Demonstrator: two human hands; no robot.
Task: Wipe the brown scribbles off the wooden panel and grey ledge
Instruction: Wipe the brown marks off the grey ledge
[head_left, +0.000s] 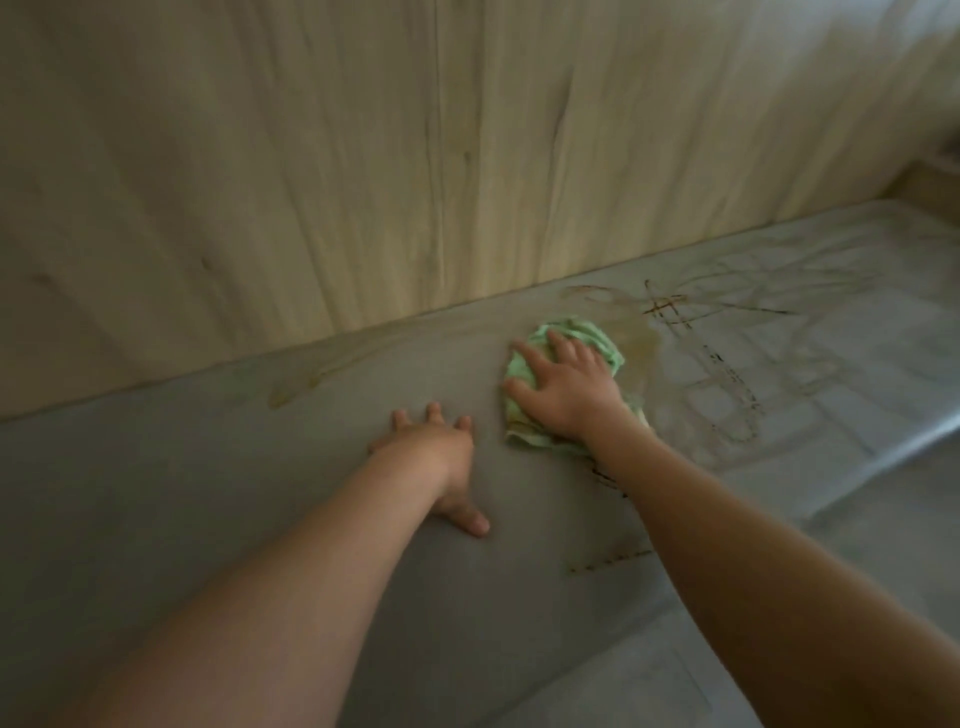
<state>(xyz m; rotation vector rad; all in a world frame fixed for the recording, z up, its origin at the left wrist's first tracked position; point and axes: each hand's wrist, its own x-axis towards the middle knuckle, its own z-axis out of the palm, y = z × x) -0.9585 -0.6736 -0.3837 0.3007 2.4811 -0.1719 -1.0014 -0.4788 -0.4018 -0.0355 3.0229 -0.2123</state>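
Observation:
A grey ledge (208, 493) runs below a pale wooden panel (311, 156). Brown scribbles (727, 364) cover the ledge's right part, and a smeared brownish streak (311, 379) lies near the panel's base. My right hand (563, 387) presses a crumpled light green cloth (571, 338) flat against the ledge, fingers spread over it, at the left edge of the scribbles. My left hand (441, 457) rests flat on the bare ledge to the left of the cloth, fingers straight, holding nothing. A short dashed brown line (608, 561) shows near my right forearm.
The ledge's front edge (857, 467) drops to a lower grey floor (675, 649) at the right. A wooden corner piece (930, 182) stands at the far right where the panel ends.

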